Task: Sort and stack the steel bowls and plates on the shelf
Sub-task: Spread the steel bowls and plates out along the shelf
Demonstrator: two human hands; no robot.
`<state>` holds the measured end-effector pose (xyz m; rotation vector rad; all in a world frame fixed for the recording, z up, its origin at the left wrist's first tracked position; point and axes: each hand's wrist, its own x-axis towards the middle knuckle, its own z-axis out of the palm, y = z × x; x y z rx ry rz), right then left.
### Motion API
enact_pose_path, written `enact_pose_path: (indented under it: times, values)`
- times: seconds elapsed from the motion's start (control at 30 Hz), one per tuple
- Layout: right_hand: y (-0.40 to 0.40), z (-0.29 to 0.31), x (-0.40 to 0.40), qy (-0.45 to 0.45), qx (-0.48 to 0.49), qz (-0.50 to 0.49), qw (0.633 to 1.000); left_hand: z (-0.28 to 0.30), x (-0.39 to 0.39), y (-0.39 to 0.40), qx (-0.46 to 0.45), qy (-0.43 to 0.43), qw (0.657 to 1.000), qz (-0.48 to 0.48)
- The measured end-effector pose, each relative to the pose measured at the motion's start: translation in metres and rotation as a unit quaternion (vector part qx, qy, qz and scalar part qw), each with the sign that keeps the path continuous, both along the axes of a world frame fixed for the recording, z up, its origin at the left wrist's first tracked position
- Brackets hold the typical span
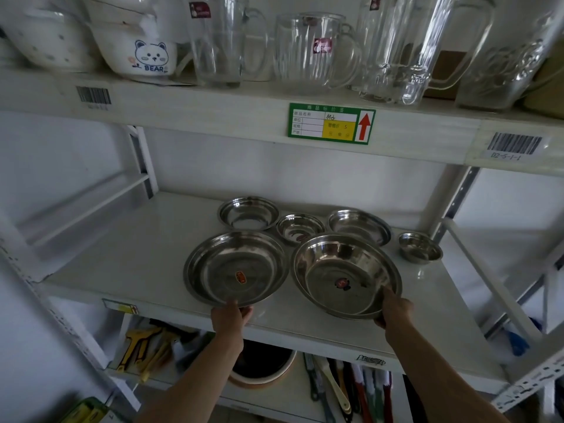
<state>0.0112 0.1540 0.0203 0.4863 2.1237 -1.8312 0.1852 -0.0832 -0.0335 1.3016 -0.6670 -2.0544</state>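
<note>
Several steel dishes stand on the white middle shelf point(128, 270). At the front left lies a wide shallow steel plate point(236, 268); my left hand point(231, 316) grips its near rim. To its right a large deep steel bowl point(346, 274) is tilted up, with my right hand point(393, 309) holding its near right rim. Behind them sit a medium bowl point(247, 212), a small bowl point(299, 228) and a shallow plate point(360, 225). A tiny bowl point(420, 247) stands alone at the right.
The shelf above carries glass jugs point(311, 50) and ceramic bowls point(137, 53) behind a green price tag point(331, 123). Metal uprights point(140, 160) flank the shelf. The shelf below holds brushes and utensils point(351, 383) and a round pot point(262, 361).
</note>
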Motion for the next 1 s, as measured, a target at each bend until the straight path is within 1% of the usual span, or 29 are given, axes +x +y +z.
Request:
enact_pose_path:
  times: [0.07, 0.17, 0.33, 0.47, 0.57, 0.8, 0.93, 1.0]
  values:
    - [-0.006, -0.001, 0.002, -0.003, 0.002, 0.007, 1.0, 0.004, 0.003, -0.008, 0.0, 0.006, 1.0, 0.016]
    - [-0.017, -0.001, 0.004, -0.006, 0.006, 0.02, 1.0, 0.007, 0.008, -0.021, -0.023, -0.011, 0.999, 0.02]
    - [-0.041, 0.0, 0.011, -0.009, 0.008, 0.039, 0.999, 0.012, 0.021, -0.043, -0.058, 0.007, 0.997, 0.048]
    - [-0.062, 0.001, 0.019, -0.009, 0.005, 0.049, 0.999, 0.018, 0.035, -0.063, -0.063, 0.005, 0.995, 0.071]
    - [-0.078, 0.002, 0.027, -0.01, -0.001, 0.065, 0.998, 0.019, 0.048, -0.082, -0.075, -0.023, 0.994, 0.08]
    - [-0.119, 0.001, 0.047, -0.01, 0.015, 0.117, 0.993, 0.025, 0.078, -0.12, -0.066, 0.002, 0.991, 0.118]
    - [-0.146, -0.001, 0.056, -0.017, 0.013, 0.144, 0.989, 0.028, 0.094, -0.143, -0.05, 0.004, 0.992, 0.116]
    - [-0.159, -0.002, 0.061, -0.026, 0.012, 0.157, 0.987, 0.028, 0.102, -0.155, -0.057, -0.007, 0.992, 0.111]
